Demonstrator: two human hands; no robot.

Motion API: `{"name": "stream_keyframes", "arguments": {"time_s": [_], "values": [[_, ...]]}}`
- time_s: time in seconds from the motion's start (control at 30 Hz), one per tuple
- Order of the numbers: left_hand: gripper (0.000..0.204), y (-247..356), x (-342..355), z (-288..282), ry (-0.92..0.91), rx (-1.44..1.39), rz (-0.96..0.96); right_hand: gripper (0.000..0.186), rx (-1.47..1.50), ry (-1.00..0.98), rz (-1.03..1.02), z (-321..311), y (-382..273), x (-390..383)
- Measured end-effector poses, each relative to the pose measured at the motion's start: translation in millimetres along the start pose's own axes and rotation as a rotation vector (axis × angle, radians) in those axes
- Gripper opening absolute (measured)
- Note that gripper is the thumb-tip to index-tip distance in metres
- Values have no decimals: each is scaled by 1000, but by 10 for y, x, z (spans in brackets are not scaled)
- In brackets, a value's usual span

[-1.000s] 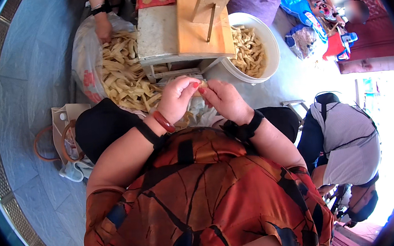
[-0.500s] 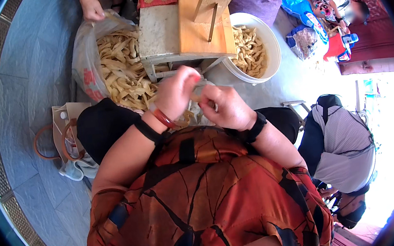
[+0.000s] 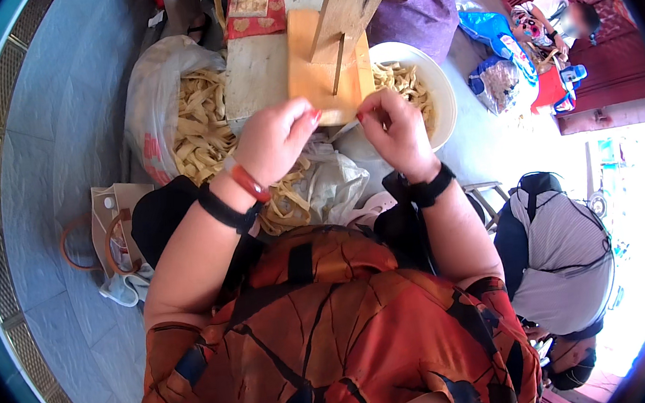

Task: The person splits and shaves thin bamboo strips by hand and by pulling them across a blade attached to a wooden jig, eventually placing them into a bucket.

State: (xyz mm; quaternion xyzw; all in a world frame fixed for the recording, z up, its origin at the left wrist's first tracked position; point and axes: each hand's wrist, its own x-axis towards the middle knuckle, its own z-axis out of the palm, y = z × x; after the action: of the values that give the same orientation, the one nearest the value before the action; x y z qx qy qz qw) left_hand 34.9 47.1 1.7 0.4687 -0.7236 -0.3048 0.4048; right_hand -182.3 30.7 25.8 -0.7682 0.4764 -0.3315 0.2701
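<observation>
My left hand (image 3: pixel 266 145), right hand (image 3: pixel 397 132) by near edge of wooden board (image 3: pixel 304 79), fingers narrow; can't tell if holding. Bagged yellowish strips (image 3: pixel 201 108) left of board. Strip-handling step, likely; next wants steady pinch.

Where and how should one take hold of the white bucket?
Probably by the rim of the white bucket, coming from the person's right: its round lip is exposed there, whereas the wooden board and the right hand crowd its left side.
</observation>
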Motion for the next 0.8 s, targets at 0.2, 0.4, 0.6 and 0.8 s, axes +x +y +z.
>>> {"name": "stream_keyframes", "arguments": {"time_s": [0.2, 0.4, 0.6, 0.8], "values": [[19, -199, 574, 104, 83, 270, -104, 5, -143, 70, -74, 89, 419, 490], [15, -42, 65, 114, -9, 139, 39, 24, -449, 238, -312, -194, 595, 210], [13, -95, -419, 413, -260, -553, -203, 14, 42, -297, -261, 74, -126, -370], [16, -225, -488, 101, -515, -1069, -617, 14, -280, 77, -489, -123, 48, -366]]}}
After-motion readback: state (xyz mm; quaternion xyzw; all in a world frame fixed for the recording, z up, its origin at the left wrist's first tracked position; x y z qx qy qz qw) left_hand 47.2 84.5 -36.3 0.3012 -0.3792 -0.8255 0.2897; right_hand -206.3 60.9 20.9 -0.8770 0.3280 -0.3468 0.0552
